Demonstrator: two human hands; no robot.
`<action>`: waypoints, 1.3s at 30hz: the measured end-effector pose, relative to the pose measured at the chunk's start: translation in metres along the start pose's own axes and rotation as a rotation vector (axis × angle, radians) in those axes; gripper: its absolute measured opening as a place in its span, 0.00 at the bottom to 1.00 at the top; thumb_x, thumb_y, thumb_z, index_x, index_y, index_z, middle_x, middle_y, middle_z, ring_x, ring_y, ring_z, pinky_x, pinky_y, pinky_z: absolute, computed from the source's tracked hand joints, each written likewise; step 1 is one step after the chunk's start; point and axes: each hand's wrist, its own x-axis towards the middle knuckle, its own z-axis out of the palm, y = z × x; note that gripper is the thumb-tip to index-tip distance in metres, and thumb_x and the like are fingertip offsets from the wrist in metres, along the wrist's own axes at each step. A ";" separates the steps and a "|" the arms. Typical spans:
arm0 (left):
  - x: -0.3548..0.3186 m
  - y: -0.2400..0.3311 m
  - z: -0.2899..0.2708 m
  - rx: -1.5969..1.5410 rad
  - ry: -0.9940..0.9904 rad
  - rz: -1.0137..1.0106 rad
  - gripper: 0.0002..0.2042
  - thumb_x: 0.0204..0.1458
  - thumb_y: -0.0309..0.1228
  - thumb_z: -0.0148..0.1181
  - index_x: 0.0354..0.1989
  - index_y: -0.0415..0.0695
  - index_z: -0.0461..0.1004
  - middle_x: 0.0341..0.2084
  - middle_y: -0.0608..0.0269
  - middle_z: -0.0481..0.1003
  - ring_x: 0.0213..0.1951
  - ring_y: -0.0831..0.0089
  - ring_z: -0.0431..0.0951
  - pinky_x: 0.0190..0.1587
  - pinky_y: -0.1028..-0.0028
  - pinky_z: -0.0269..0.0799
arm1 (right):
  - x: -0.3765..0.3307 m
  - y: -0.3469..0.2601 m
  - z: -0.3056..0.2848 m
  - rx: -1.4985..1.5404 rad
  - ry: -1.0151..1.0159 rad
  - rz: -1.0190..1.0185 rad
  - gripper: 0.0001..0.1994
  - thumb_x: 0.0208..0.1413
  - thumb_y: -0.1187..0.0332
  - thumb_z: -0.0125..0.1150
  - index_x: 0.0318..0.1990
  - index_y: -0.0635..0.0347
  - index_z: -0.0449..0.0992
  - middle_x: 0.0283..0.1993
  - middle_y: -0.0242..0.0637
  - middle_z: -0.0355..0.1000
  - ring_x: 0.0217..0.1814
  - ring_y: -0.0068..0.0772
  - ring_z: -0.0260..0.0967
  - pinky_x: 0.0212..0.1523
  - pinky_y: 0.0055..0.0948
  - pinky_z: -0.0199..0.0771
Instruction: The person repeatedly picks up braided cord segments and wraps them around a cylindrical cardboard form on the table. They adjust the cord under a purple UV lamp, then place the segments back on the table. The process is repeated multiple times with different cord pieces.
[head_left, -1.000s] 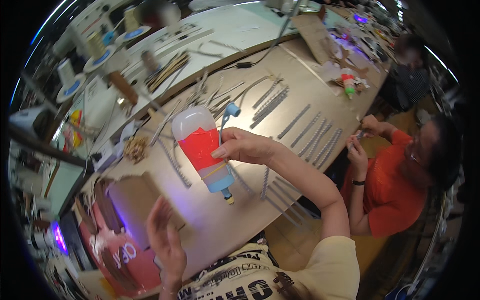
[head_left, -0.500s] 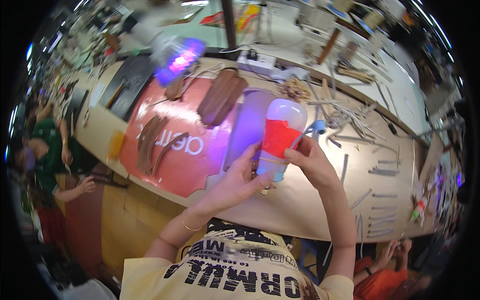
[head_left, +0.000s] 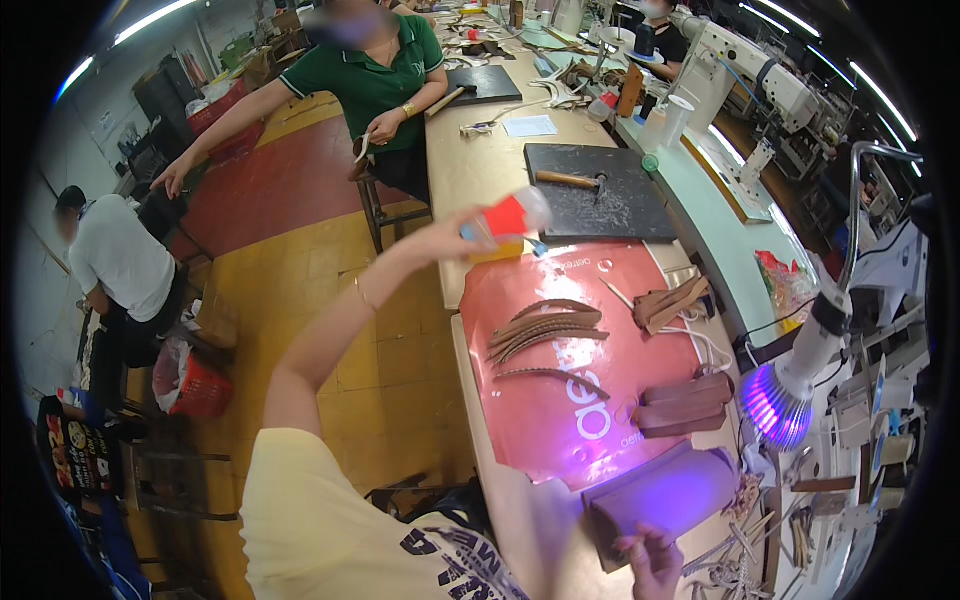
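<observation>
My left arm is stretched out toward the far end of the bench, and my left hand is closed around a pale plastic bottle with a red wrap. The bottle is tilted, with its rounded end to the right and light-blue parts near my fingers. At the lower right, my right hand is beside a stack of brown leather panels under violet light. Its fingers are loosely bent and apart, with nothing visible in them. Curved brown leather strips lie on a red sheet.
A black board carries a hammer beyond the red sheet. A violet-lit lamp stands on the right. Folded brown pieces lie near it. A person in green sits at the bench's far left, one arm outstretched.
My view has swung left. My right hand has let go of the bottle, and my left hand has carried it away to the left, toward the black board.
</observation>
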 end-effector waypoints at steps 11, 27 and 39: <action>0.184 -0.145 -0.072 0.278 0.193 0.354 0.24 0.54 0.42 0.64 0.56 0.43 0.72 0.49 0.63 0.75 0.51 0.69 0.73 0.55 0.70 0.68 | -0.061 0.071 -0.012 0.096 0.950 -0.064 0.08 0.59 0.77 0.57 0.45 0.68 0.75 0.33 0.34 0.74 0.38 0.21 0.72 0.37 0.23 0.73; -0.132 0.056 0.344 0.186 -0.762 1.121 0.26 0.57 0.45 0.56 0.60 0.44 0.66 0.53 0.58 0.71 0.54 0.62 0.71 0.58 0.61 0.67 | -0.098 0.212 0.054 -0.896 1.348 0.165 0.21 0.62 0.58 0.54 0.55 0.66 0.70 0.65 0.55 0.61 0.70 0.52 0.55 0.68 0.45 0.57; -0.250 0.034 0.404 0.198 -1.072 1.126 0.27 0.57 0.49 0.52 0.60 0.45 0.66 0.52 0.57 0.71 0.52 0.60 0.72 0.56 0.58 0.68 | -0.094 0.230 0.054 -0.807 1.447 -0.073 0.19 0.55 0.62 0.57 0.48 0.68 0.72 0.60 0.55 0.64 0.68 0.54 0.56 0.67 0.43 0.58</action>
